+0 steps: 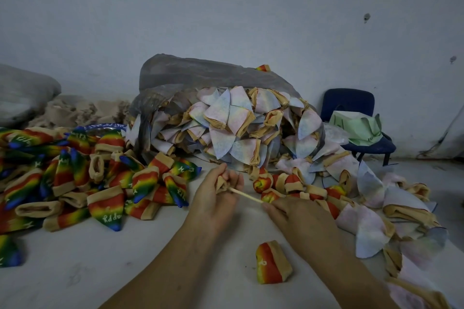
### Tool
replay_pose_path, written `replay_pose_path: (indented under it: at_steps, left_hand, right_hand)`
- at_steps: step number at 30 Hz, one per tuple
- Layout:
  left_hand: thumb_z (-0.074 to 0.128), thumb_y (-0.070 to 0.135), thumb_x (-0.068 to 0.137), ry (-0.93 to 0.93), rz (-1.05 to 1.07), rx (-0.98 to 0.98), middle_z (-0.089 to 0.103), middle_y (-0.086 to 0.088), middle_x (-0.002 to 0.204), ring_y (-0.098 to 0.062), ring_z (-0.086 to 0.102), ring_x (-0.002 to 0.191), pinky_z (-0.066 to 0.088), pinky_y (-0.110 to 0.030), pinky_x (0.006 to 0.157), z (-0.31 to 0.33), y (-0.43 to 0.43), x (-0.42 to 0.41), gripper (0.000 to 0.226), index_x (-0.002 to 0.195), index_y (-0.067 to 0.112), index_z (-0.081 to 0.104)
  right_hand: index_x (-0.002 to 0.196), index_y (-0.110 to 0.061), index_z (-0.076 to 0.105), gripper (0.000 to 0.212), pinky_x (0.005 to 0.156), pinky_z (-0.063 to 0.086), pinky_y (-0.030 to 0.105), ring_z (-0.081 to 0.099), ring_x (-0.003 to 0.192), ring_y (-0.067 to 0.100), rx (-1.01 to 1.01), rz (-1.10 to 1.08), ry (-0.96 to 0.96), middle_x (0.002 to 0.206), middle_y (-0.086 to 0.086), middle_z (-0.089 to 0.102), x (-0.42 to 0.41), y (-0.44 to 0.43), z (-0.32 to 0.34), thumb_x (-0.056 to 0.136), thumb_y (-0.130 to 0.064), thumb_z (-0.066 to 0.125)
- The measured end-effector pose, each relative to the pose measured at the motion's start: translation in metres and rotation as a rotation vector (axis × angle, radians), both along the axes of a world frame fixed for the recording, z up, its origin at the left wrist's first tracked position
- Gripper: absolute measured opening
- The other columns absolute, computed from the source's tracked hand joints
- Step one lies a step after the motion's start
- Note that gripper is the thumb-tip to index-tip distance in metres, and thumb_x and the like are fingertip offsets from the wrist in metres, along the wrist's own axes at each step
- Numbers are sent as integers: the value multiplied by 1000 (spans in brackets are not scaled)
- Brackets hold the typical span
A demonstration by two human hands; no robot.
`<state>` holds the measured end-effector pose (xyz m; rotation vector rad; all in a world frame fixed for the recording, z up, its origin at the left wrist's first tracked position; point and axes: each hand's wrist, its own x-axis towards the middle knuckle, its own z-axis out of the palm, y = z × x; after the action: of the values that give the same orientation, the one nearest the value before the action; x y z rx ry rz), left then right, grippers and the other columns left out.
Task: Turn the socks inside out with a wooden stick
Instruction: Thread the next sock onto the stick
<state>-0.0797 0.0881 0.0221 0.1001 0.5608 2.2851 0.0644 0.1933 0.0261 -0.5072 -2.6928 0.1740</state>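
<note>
At the far left a grey sack (25, 93) lies against the wall, with a heap of plain beige socks (75, 110) just beside it. In front of these a wide pile of rainbow socks (75, 178) with beige cuffs spreads over the floor (100, 271); several of them bear white lettering.

Behind the middle of the scene a clear plastic bag (200, 75) lies on its side, its mouth toward the camera. Pale socks (226, 120) with faint pastel print and beige cuffs spill out of it.

The left hand (216, 198) is clenched around a bunched beige sock (222, 184), its fingers curled over the fabric. The wooden stick (247, 195) comes out of that sock and slants down to the right, bridging the gap between the two hands. The right hand (301, 223) grasps its other end; the stick seems to be pinched at the fingertips, though the back of the hand hides the grip itself.

Below the right forearm a single short rainbow sock (272, 262) with a beige cuff lies alone on the floor. Just beyond the right hand sits a cluster of red and beige socks (288, 188). Farther right, more pale socks (369, 231) trail toward the lower right corner.

Against the wall at the right stands a dark blue chair (351, 100), with a light green paper bag (359, 125) on its seat.
</note>
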Motion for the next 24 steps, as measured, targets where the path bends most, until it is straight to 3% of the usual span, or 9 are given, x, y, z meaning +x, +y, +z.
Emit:
replay_pose_path:
  at_steps: [3,5,9,13,16,19,24]
  left_hand:
    - [51,20,99,-67,12,60,35,4,44,-8,44,41,48,-32,77,2,4,1,22,79,11,53]
    - [47,29,102,-43,28,59,31,5,43,-8,42,38,48,-32,77,4,6,1,29,77,13,50]
    - [59,40,87,154,144,-78,46,0,53,-12,55,54,54,-31,76,2,3,-1,33,70,13,52]
    - [65,32,85,162,260,-50,58,-3,67,-14,62,73,57,-28,79,-1,1,-4,24,81,9,60]
    - [63,25,91,131,259,0,61,-4,69,-14,64,74,57,-29,81,0,4,0,19,87,7,63]
    - [66,33,81,132,190,5,56,-2,61,-13,62,66,55,-31,80,2,4,3,23,71,12,63]
    - [67,30,81,170,124,-78,45,0,50,-13,56,51,54,-31,73,4,-3,6,35,53,17,50]
  right_hand:
    - [91,-32,61,42,53,33,16,56,71,5,61,-4,38,82,-9,62,-2,-6,-1,96,-57,28]
    - [86,-30,59,42,49,26,15,54,67,6,46,2,53,75,-9,58,-3,-8,-1,96,-56,28]
    - [81,-29,52,38,50,31,20,50,62,7,-19,41,60,68,-8,52,-4,-10,-5,96,-54,29]
    - [86,-28,60,40,62,47,26,58,69,7,-78,54,103,78,-8,64,-3,-9,-6,96,-53,30]
    - [78,-30,56,36,52,36,19,54,63,7,-107,54,127,68,-8,58,-3,-8,-6,96,-52,33]
    - [71,-29,51,39,48,28,19,47,57,8,-54,77,105,60,-7,48,-1,-4,-2,95,-55,34]
    - [72,-25,56,51,57,43,28,52,62,8,-30,103,84,65,-4,55,5,6,3,89,-64,28]
